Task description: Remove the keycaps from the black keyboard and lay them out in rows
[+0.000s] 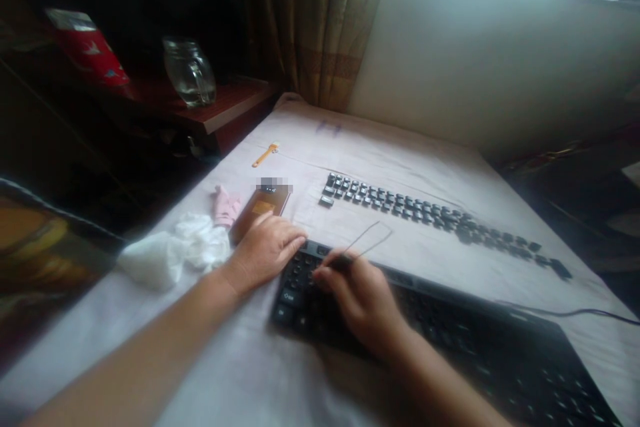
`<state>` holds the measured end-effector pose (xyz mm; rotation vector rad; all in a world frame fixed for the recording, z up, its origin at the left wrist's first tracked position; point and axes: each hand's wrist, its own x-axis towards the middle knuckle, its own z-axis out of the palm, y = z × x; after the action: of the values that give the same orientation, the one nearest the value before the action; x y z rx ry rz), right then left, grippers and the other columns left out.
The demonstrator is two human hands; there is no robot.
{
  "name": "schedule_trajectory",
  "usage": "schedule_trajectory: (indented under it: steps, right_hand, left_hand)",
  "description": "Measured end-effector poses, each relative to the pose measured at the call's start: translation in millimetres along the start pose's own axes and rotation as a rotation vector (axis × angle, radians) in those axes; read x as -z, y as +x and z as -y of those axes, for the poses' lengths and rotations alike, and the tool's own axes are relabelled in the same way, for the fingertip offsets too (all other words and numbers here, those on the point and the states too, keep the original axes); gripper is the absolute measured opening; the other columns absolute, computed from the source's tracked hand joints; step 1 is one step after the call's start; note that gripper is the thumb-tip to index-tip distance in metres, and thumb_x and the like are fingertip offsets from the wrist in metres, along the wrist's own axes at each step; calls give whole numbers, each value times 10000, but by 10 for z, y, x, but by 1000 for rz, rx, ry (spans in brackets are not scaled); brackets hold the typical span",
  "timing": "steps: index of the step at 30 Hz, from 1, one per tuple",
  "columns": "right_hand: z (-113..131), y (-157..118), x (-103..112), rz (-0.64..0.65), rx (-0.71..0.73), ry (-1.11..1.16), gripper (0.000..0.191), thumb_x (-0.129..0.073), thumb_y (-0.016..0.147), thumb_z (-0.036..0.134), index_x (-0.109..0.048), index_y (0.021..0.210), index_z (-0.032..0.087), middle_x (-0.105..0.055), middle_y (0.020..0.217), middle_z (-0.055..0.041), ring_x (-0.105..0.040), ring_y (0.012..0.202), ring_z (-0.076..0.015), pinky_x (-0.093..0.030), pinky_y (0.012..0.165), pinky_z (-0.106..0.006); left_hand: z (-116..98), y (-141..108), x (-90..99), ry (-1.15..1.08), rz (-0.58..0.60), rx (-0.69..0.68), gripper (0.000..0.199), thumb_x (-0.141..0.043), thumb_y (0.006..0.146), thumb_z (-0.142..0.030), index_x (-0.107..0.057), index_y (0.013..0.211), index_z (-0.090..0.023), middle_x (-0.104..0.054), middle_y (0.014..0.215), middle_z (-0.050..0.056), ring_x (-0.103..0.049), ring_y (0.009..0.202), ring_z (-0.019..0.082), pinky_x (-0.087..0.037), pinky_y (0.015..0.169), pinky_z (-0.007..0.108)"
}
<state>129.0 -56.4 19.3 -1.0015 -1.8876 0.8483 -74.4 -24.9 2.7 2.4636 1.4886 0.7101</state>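
Note:
A black keyboard lies slanted across the white cloth, some of its keys off. My left hand rests at its upper left corner, fingers pressed together, beside a brown phone-like object; whether anything is under the fingertips is hidden. Over the keyboard's left end, my right hand pinches a tool with a dark handle and a thin wire loop that points up and away. Beyond the keyboard, loose black keycaps lie in long rows running to the right.
A white cloth and a pink cloth are bunched at the left. Farther back lies a yellow-handled brush. A glass jug and a red container stand on a wooden table. A cable runs right.

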Motion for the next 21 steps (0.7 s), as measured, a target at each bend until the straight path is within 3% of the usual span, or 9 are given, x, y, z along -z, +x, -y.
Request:
schedule_trajectory:
  steps: [3, 6, 10, 15, 21]
  right_hand:
    - [11, 47, 48, -96, -157, 273, 91, -571, 912, 300, -561, 900, 210, -729, 730, -21, -685, 603, -153, -560, 572, -256]
    - [-17, 72, 81, -147, -216, 380, 166, -624, 886, 355, -563, 883, 201, -736, 732, -29, -690, 606, -157, -578, 572, -268]
    - [-71, 54, 83, -224, -103, 303, 94, -632, 884, 283, -591, 893, 199, -734, 742, -17, -681, 618, -141, -576, 600, -255]
    - [-70, 38, 100, -306, 52, 128, 57, -607, 885, 179, -595, 926, 216, -699, 727, 23, -673, 612, -126, -553, 584, -223]
    - [18, 40, 121, -292, 223, -5, 118, -587, 889, 113, -595, 926, 224, -687, 743, 34, -671, 627, -113, -550, 594, -192]
  left_hand:
    - [7, 2, -9, -5, -13, -5, 182, -525, 950, -245, -704, 970, -214, -760, 957, 28, -667, 980, 235, -393, 1016, 477]
    - [-11, -1, 0, -13, -50, -11, 171, -535, 936, -239, -702, 966, -213, -762, 950, 31, -671, 975, 242, -379, 1027, 500]
    - [-131, -20, 60, -46, -126, -47, 186, -544, 939, -311, -686, 1011, -213, -751, 1012, 46, -662, 1018, 239, -343, 1070, 498]
    - [-318, -48, 80, -301, -116, -137, 277, -678, 863, -444, -672, 1028, -222, -750, 974, 21, -674, 953, 223, -406, 1024, 424]
    - [-395, -51, 22, -426, -103, -109, 148, -685, 870, -278, -688, 1009, -228, -741, 928, 6, -658, 908, 200, -406, 995, 391]
